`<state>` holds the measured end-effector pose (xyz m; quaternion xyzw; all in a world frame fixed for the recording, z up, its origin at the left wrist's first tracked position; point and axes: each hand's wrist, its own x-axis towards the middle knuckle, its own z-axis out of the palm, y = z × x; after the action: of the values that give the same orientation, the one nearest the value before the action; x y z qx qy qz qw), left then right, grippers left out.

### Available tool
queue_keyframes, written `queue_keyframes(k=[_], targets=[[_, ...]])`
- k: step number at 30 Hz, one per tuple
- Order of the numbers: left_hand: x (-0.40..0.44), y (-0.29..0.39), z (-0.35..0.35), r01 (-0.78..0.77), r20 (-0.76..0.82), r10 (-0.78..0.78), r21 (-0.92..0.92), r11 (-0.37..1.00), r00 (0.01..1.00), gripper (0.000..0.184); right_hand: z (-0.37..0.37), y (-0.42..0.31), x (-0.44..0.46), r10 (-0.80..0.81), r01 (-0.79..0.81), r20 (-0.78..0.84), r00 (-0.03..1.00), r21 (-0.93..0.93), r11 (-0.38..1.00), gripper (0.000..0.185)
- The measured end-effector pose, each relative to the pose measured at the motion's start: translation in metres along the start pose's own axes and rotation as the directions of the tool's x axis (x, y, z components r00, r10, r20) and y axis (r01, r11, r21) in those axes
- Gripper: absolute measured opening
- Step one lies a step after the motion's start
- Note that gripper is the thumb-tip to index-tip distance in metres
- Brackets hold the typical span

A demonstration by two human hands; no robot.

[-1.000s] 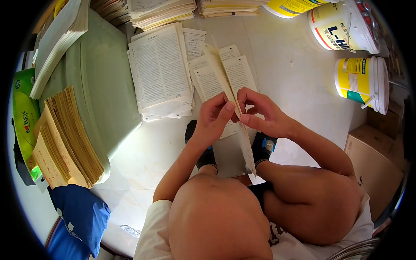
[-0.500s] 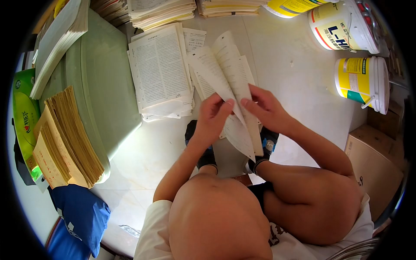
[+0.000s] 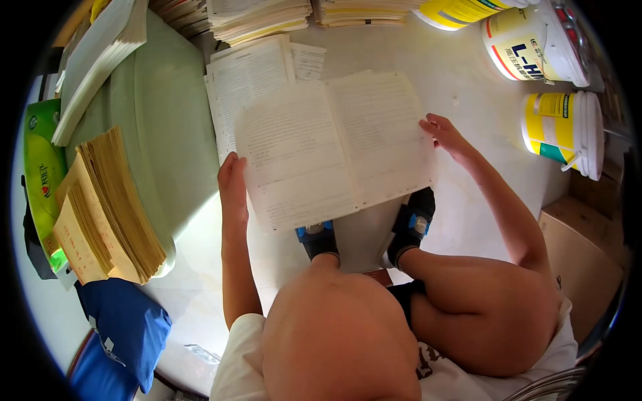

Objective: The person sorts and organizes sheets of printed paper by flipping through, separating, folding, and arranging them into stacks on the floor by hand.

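Note:
A wide printed sheet with a centre fold (image 3: 301,154) is spread flat in the air between my hands. My left hand (image 3: 233,177) pinches its left edge, thumb and fingers closed on the paper. At the right edge, my right hand (image 3: 447,137) grips the same sheet near its upper side. The paper looks slightly blurred, and whether it is one sheet or several layers I cannot tell. Behind its upper left part lies a pile of printed pages (image 3: 257,70) on the floor, partly covered by the sheet. My shoes (image 3: 411,224) show below its lower edge.
Paper stacks (image 3: 257,20) stand along the far side. On the left are a grey-green bin (image 3: 167,113), a brown paper bundle (image 3: 124,207), a green tissue pack (image 3: 43,167) and a blue bag (image 3: 137,327). White-and-yellow buckets (image 3: 558,127) and a cardboard box (image 3: 582,254) are on the right.
The folded pages I held close together are now opened out into a wide sheet. My left hand has moved left and my right hand right and slightly up.

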<state>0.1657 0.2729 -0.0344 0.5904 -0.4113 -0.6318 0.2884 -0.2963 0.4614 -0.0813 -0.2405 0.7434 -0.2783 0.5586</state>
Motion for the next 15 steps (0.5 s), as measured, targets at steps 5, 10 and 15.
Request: queue_keyframes(k=[5,10,15], targets=[[-0.011,-0.036,-0.008,-0.175,0.060,0.177,0.628,0.758,0.982,0.023,0.012,0.033,0.019,-0.214,0.151,-0.121,0.969,-0.395,0.906,0.020],[-0.020,-0.050,-0.010,-0.143,0.017,0.175,0.661,0.736,0.984,0.024,0.045,0.023,0.023,-0.395,0.286,-0.127,0.910,-0.497,0.819,0.030],[-0.019,-0.060,-0.023,-0.176,0.011,0.226,0.666,0.725,0.974,0.023,0.115,-0.032,0.008,-0.466,0.334,-0.066,0.882,-0.610,0.718,0.058]])
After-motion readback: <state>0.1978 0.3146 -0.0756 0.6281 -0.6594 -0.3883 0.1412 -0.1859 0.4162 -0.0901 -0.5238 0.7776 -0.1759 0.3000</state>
